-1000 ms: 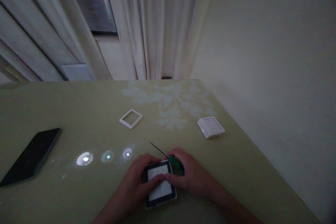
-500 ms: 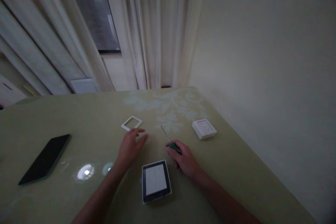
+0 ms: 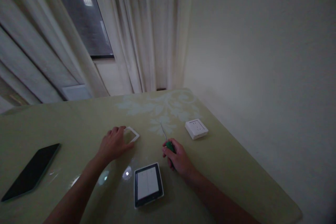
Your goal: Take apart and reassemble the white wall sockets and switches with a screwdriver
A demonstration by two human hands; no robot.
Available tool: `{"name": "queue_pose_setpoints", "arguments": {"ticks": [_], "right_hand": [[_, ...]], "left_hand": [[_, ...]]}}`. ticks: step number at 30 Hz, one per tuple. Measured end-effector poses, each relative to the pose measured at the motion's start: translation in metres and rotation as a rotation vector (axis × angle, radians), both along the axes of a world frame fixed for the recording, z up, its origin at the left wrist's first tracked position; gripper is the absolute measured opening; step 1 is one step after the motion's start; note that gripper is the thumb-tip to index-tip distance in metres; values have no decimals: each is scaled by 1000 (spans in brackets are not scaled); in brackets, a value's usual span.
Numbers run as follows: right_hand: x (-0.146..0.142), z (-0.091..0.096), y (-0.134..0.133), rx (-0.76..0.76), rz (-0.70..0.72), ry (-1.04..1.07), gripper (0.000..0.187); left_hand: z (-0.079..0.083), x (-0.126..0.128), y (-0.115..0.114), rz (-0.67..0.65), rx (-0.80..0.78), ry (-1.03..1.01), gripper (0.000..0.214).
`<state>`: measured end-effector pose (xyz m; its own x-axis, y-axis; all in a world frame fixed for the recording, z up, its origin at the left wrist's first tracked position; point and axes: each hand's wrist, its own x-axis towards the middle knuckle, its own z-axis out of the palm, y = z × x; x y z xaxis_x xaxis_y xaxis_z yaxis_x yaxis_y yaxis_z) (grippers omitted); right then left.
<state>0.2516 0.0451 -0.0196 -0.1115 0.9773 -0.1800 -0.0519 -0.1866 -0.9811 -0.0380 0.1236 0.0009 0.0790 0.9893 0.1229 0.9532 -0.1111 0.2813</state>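
Observation:
My left hand has its thumb and fingers closed around the left side of a thin white square frame, hiding part of it. In my right hand is a screwdriver with a green handle and a thin metal shaft. Its tip points away from me, above the table. Between my forearms lies a square white-edged device with a dark border and a pale panel. Beyond my right hand, a white wall socket on a thick square base rests face up, touched by neither hand.
A dark flat tablet-like slab lies at the left of the greenish table. The table's right edge runs along a plain wall. Curtains and a window stand behind the far edge.
My left hand has moved onto the white frame and closed on it; the frame has shifted slightly toward me. My right hand still holds the screwdriver. The view has turned a little to the right.

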Motion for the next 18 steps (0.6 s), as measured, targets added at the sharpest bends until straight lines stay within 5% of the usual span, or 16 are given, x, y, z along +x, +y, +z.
{"name": "queue_pose_setpoints", "arguments": {"ticks": [2,6,9,18], "right_hand": [[1,0,0,-7,-3,3,34],[1,0,1,-24,-16,7,33],[1,0,1,-26,-23,10,33],[-1,1,0,-30,-33,23,32]], "left_hand": [[10,9,-28,-102,31,-36,70],[27,31,-94,-507,70,-224,79],[27,44,-126,-596,14,-219,87],[-16,39,-135,-561,-40,-238,99]]}}
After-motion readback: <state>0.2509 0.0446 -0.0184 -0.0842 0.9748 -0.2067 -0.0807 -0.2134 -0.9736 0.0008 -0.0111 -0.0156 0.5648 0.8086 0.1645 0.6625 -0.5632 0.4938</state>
